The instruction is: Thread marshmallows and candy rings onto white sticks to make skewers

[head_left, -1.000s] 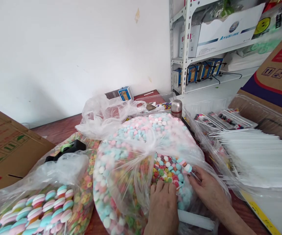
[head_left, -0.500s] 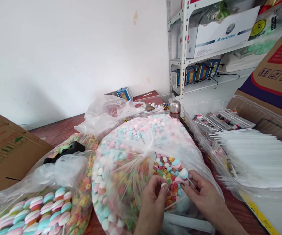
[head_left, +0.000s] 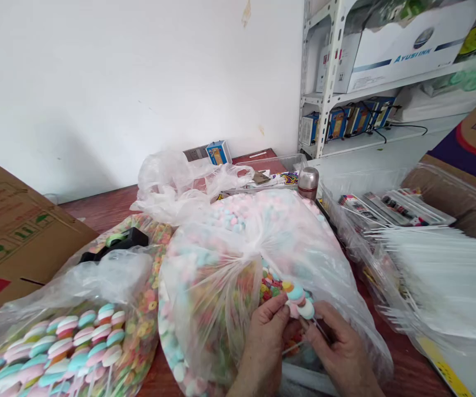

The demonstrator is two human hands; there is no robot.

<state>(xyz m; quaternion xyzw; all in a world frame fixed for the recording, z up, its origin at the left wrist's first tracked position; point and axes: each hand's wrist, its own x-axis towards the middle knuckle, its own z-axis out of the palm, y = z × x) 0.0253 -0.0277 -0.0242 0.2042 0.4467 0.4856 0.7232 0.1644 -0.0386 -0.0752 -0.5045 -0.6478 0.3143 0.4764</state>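
Observation:
Over the opening of a big clear bag (head_left: 205, 248) of marshmallows and ring gummies, both my hands work close together. My right hand (head_left: 339, 347) grips the thin stick of a candy skewer (head_left: 296, 292), threaded with blue, white and yellow-orange pieces. With thumb and forefinger pressed together, my left hand (head_left: 265, 342) pinches a pale pink marshmallow (head_left: 292, 310) against the skewer's side. Whether the stick passes through that piece I cannot tell. Loose colourful gummies (head_left: 270, 284) show in the opening behind my fingers.
Finished-looking candy skewers (head_left: 76, 347) lie on a second bag at left, below a black tape dispenser (head_left: 122, 242). White sticks (head_left: 444, 281) fill a clear bin at right. A metal flask (head_left: 308, 183) stands behind the big bag; cardboard boxes (head_left: 23, 237) flank the table.
My left hand has brought its marshmallow rightward and up to the skewer, where the two hands now meet. The view has shifted slightly left.

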